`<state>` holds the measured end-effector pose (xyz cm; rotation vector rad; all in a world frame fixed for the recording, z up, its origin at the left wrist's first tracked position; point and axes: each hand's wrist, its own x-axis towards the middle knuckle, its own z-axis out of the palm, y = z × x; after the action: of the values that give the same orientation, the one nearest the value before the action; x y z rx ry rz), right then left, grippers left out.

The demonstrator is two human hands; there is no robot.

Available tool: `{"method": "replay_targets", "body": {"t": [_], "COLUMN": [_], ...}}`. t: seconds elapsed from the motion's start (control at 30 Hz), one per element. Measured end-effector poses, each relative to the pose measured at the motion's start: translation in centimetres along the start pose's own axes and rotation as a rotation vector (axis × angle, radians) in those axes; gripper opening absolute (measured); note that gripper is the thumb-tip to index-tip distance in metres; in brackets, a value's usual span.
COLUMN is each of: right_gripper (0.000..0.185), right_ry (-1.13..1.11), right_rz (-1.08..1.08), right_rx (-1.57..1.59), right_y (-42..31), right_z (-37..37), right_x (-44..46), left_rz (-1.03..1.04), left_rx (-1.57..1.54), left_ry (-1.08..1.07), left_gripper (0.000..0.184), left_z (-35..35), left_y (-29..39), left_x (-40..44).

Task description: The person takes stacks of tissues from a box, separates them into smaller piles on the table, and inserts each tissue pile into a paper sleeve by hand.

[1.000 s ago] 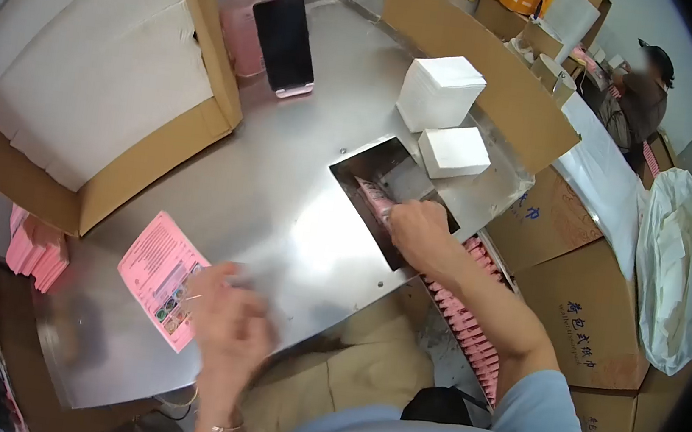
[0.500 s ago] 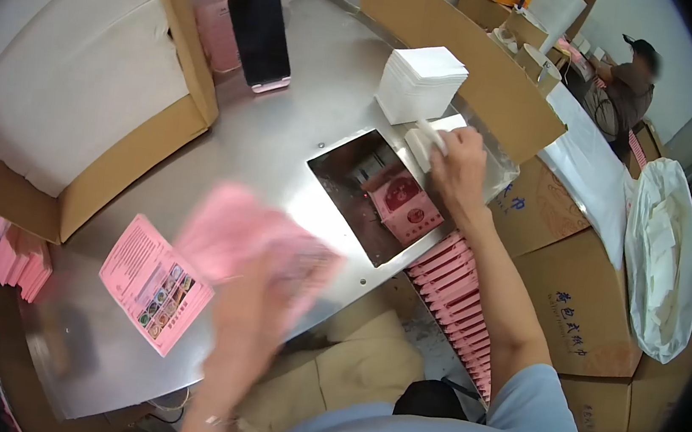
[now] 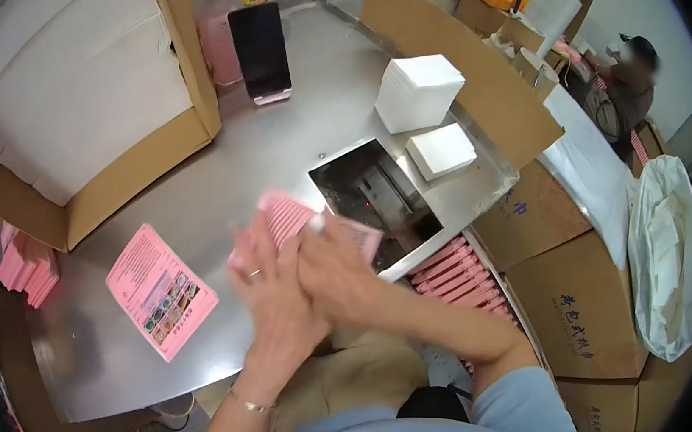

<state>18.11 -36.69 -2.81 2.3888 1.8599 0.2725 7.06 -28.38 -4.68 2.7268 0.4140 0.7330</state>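
My left hand (image 3: 282,294) and my right hand (image 3: 336,266) meet over the front of the metal table (image 3: 259,155). Between them is a pink printed sheet (image 3: 286,218), held by the left hand. A bit of white tissue (image 3: 315,223) shows at the right fingertips, pressed onto the sheet. Another pink printed sheet (image 3: 162,293) lies flat to the left. Behind the hands is a rectangular opening (image 3: 374,198) in the table. Past it sit a short white tissue stack (image 3: 441,152) and a taller one (image 3: 420,94).
A phone (image 3: 261,51) leans on a stand near two bottles. At left are an open cardboard box (image 3: 142,167) and folded pink packets (image 3: 26,265). Pink packets (image 3: 462,280) line a box below the table. Another person (image 3: 629,90) sits at the back right.
My right hand went from the opening to the tissue stack, then back left to the pink sheet. My left hand picked up that sheet and brought it right. The pink packet in the opening is gone from view.
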Motion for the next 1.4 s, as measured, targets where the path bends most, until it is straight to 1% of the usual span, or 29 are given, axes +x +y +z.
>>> {"method": "replay_targets", "body": {"t": [0.03,0.07,0.1,0.2,0.27,0.3,0.37,0.43,0.5,0.57,0.63,0.67,0.73,0.77,0.83,0.87,0.9,0.97,1.03,1.07,1.1,1.13,1.17,1.23,1.27,1.3,1.33,1.37,1.4], "right_gripper": [0.022,0.022,0.021,0.024,0.022,0.022,0.018,0.016,0.012,0.013,0.03,0.03,0.044,0.041,0.035,0.033,0.031,0.028,0.029,0.028,0.03,0.027,0.024,0.017,0.012,0.011,0.012,0.015,0.017], "right_ry": [0.276,0.559,0.708,0.549,0.447,0.45,0.582,0.578,0.617,0.609,0.694,0.695,0.744,0.697,0.576,0.615,0.634,0.503,0.436,0.383,0.22,0.31,0.401,0.055,-0.019,-0.05,0.099,0.244,0.429], "right_rz": [-0.05,-0.101,-0.069,0.597,0.671,0.665,0.62,0.645,0.624,0.579,0.564,0.562,0.418,0.3,-0.173,-0.318,-0.273,-0.089,0.06,0.103,0.2,0.244,0.281,0.473,0.378,0.326,0.371,0.411,0.458], "right_rx": [0.288,0.581,0.614,-0.166,-0.151,-0.163,0.028,0.089,0.154,0.15,0.148,0.152,0.376,0.432,0.394,0.384,0.406,0.305,0.317,0.203,0.346,0.478,0.605,0.561,0.399,0.286,0.282,0.272,0.105], "right_y": [-0.4,-0.2,1.1,9.3,13.8,14.3,15.0,15.4,15.6,15.9,16.3,15.5,11.3,8.2,0.3,-1.7,-1.5,0.8,2.4,3.0,4.0,5.1,6.8,8.8,8.6,8.4,8.1,8.0,8.8], "right_z": [0.8,1.3,1.2,1.0,5.1,5.3,6.3,6.7,6.4,6.2,6.0,6.0,4.4,3.6,1.5,1.0,1.8,3.8,4.7,6.8,5.1,6.2,7.4,6.8,6.1,6.1,5.4,4.3,3.2], "right_x": [-1.7,-2.8,-3.4,-2.9,-3.5,-3.9,-4.4,-4.4,-4.6,-5.4,-5.6,-5.6,-5.0,-5.2,-6.6,-7.2,-6.6,-3.4,-0.1,1.4,1.5,0.9,0.3,-0.7,-1.4,-2.2,-2.6,-2.9,-3.3], "left_rz": [-0.036,0.007,0.01,-0.07,-0.067,-0.087,-0.02,0.054,0.048,0.042,0.082,0.079,0.092,0.083,-0.032,0.018,0.015,0.088,0.041,-0.008,-0.056,-0.044,-0.038,0.137,0.136,0.079,0.024,-0.162,-0.275], "left_rx": [0.07,0.156,0.161,0.23,0.224,0.227,0.25,0.248,0.213,0.177,0.035,0.039,-0.228,-0.23,-0.105,-0.045,-0.038,-0.147,-0.172,-0.185,-0.199,-0.265,-0.264,-0.112,-0.116,-0.088,-0.062,-0.054,0.063], "left_ry": [0.039,-0.153,-0.143,-0.087,-0.111,-0.162,-0.072,-0.02,-0.097,-0.164,-0.207,-0.208,-0.249,-0.253,-0.197,-0.163,-0.16,-0.146,-0.168,-0.19,-0.215,-0.166,-0.151,-0.067,-0.086,0.003,0.105,0.18,0.207], "left_gripper": [0.087,0.077,0.077,0.056,0.059,0.062,0.063,0.065,0.061,0.057,0.052,0.052,0.059,0.059,0.069,0.081,0.081,0.086,0.088,0.085,0.083,0.063,0.063,0.039,0.039,0.031,0.024,0.025,0.025], "left_z": [-0.2,-1.2,-1.2,-1.3,-1.3,-1.4,-1.2,-1.3,-2.2,-2.1,-1.0,-1.0,-0.9,-1.2,-2.7,-3.4,-2.9,-1.3,-1.2,-1.5,-1.8,-3.3,-3.7,-4.3,-4.7,-5.6,-6.1,-6.7,-7.4], "left_y": [-0.9,-1.7,-1.7,0.1,0.6,0.6,0.0,-0.4,-0.2,0.0,-0.3,-0.4,-0.7,-0.9,-1.8,-1.8,-1.8,-0.2,1.0,0.6,0.0,-0.6,-1.7,-3.2,-3.6,-3.7,-4.1,-5.7,-7.3], "left_x": [-0.4,-0.9,-0.5,-0.4,0.2,0.0,0.2,0.3,0.2,0.0,-0.9,-1.3,-1.2,-1.3,-0.8,-0.5,-0.4,-0.8,-0.1,0.2,0.3,-0.2,-0.7,-2.0,-2.6,-2.7,-2.5,-3.4,-4.3]}}
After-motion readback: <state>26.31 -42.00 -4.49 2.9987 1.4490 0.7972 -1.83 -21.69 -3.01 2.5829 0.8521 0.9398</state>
